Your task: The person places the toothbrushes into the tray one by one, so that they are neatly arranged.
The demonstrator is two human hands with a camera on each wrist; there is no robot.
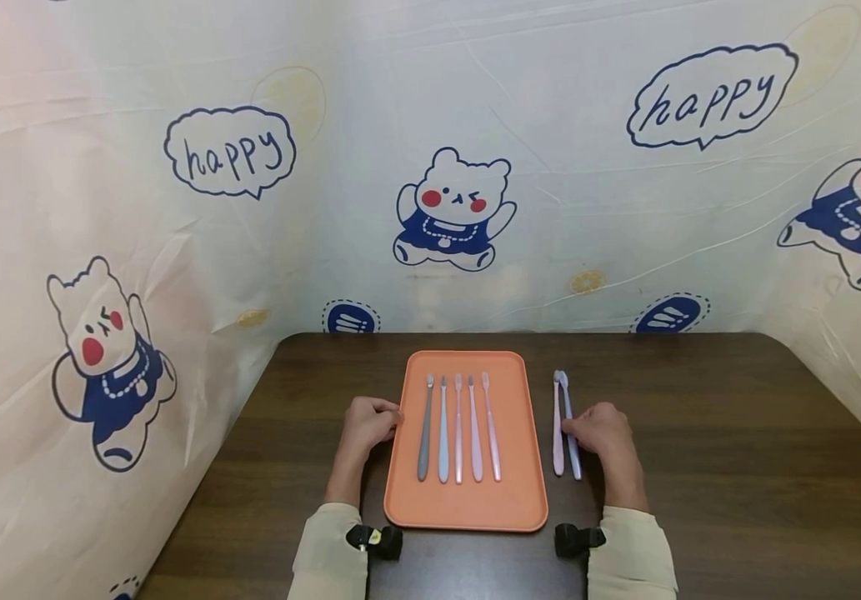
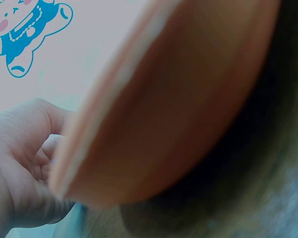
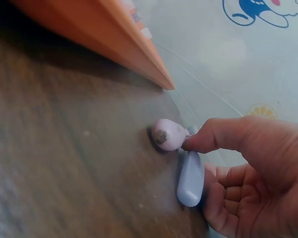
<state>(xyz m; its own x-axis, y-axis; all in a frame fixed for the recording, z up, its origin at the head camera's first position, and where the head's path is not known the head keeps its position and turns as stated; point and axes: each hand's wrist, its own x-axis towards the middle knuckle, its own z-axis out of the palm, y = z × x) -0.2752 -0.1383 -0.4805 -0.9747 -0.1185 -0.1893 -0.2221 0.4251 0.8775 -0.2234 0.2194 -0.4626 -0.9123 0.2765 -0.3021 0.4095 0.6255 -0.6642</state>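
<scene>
An orange tray point(image 1: 468, 508) lies on the table, and several toothbrushes point(image 1: 458, 429) in grey, blue and pink sit side by side on it. At its left rim my left hand point(image 1: 372, 423) grips the edge; the left wrist view has this hand point(image 2: 27, 163) partly behind the tray's blurred side point(image 2: 164, 114). To the right of the tray, my right hand point(image 1: 604, 432) pinches a lavender-blue toothbrush point(image 1: 574, 454) between thumb and fingers. A pink toothbrush point(image 1: 558, 433) lies right beside it on the left, close to my thumb. In the right wrist view both handle ends show.
The dark wooden table point(image 1: 723, 450) extends to both sides of the tray. A pale printed curtain point(image 1: 565, 208) with bears hangs behind and at the sides. Black wrist cameras point(image 1: 576, 540) are strapped over both sleeves near the tray's front corners.
</scene>
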